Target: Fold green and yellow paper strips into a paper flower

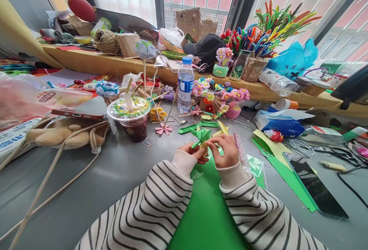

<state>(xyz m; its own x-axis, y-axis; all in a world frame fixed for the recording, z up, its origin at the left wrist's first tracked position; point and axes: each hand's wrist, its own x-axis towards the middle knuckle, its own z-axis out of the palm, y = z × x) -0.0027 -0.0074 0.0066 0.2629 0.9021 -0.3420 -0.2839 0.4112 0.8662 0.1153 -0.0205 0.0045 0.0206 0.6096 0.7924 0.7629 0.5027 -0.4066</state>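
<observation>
Near the middle of the head view, my left hand [193, 151] is closed around the lower part of a folded green paper piece [202, 134], which has several pointed flaps. My right hand [225, 151] pinches at the same piece from the other side, thumb and forefinger meeting by its lower edge. A bit of pale yellow shows between the fingers; its shape is partly hidden. Just behind the hands lie folded green paper strips [191, 128] and a yellow paper strip [223, 128]. Below both wrists spreads a large green sheet [207, 211].
A lidded drink cup [133, 123] and a pink paper flower [163, 129] stand or lie left of the hands. Behind are a water bottle [185, 89] and fuzzy flowers [212, 96]. To the right are a phone [313, 185], scissors [336, 152] and a tissue pack [278, 123].
</observation>
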